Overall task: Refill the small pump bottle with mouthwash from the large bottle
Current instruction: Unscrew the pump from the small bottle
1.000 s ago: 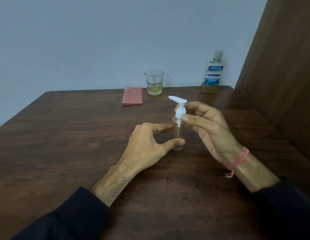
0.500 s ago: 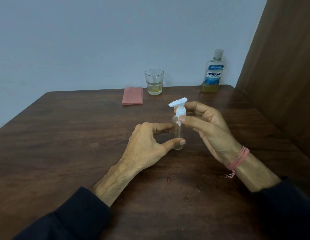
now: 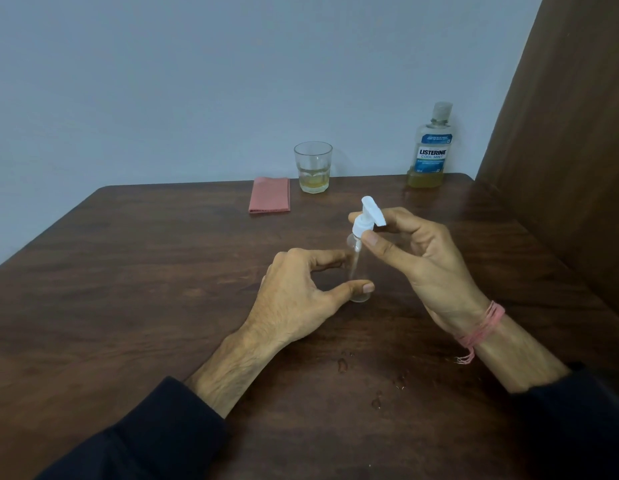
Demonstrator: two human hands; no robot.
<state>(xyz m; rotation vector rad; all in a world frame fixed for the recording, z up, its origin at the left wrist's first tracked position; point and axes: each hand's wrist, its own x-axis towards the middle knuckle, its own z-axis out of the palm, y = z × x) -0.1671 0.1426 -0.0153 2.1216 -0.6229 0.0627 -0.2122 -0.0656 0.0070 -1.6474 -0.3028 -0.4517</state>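
Clear plastic, the small pump bottle stands upright on the tabletop between the two hands in the head view, its long axis vertical. The left hand pinches its lower body between thumb and forefinger, steadying it. The right hand pinches the white pump cap at the neck between thumb and fingers, with the nozzle pointing toward the person. The bottle looks empty, as far as can be told.

The large bottle stands capped at the far right edge, well apart from both hands and nearer the right one. By my reading the cap is being turned on the neck; which way cannot be told. Pouring needs it off and the right hand reaching forward.
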